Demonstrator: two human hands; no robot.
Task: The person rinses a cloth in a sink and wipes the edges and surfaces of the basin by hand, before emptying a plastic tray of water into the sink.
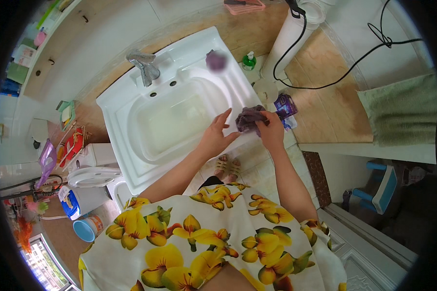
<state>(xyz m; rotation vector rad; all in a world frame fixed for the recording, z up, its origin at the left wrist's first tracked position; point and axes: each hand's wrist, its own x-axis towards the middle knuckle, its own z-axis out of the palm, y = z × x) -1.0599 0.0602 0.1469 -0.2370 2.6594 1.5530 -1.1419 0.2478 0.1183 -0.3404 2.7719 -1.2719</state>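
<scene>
A crumpled dark purple cloth (250, 119) rests at the right front edge of the white washbasin (124, 138). Fingers of my right hand (271, 128) pinch its right side. To the left of the cloth, over the basin's rim, my left hand (219, 135) is open with its fingers apart and nothing in it. Another purple bunched item (217, 61) sits on the basin's far right corner; it looks blurred, so I cannot tell its kind. Cloudy water (177, 121) stands in the bowl, below the chrome faucet (144, 67).
A green pump bottle (248, 61) and a purple packet (285, 105) are right of the basin. A white pipe (289, 41) with a black cable (301, 87) stands behind. A green towel (400, 111) hangs at right. The toilet (94, 176) and a blue bucket (85, 229) are at left.
</scene>
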